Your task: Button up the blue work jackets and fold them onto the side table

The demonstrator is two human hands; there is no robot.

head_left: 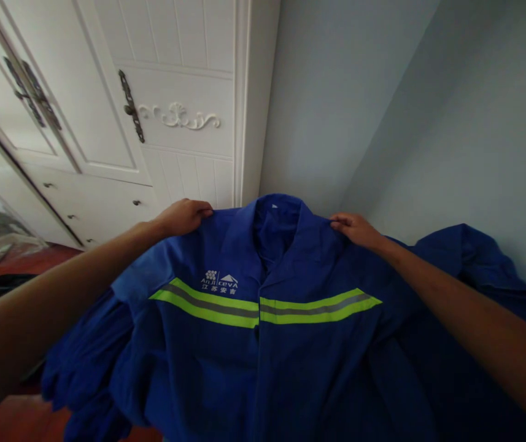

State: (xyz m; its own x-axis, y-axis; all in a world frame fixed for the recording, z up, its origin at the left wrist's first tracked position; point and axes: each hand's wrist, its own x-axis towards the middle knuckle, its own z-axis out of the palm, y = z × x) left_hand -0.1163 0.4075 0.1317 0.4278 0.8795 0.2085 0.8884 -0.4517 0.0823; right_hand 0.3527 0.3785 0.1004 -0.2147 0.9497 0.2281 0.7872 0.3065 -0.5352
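Observation:
A blue work jacket (212, 356) hangs spread in front of me, its front and collar facing me. Across its chest runs a yellow-green and grey reflective band, with a white printed logo above it on the left side. My left hand (183, 216) pinches the jacket at the shoulder seam on the left. At the opposite shoulder, my right hand (353, 228) has the cloth between thumb and fingers. The collar stands open between the hands. The jacket's lower end runs out of view.
More blue clothing (474, 258) is heaped at the right by the grey wall (428, 135). Crumpled blue cloth (92, 356) hangs at the lower left. A white wardrobe (189, 37) with dark handles stands ahead, and reddish floor (27, 261) shows at the left.

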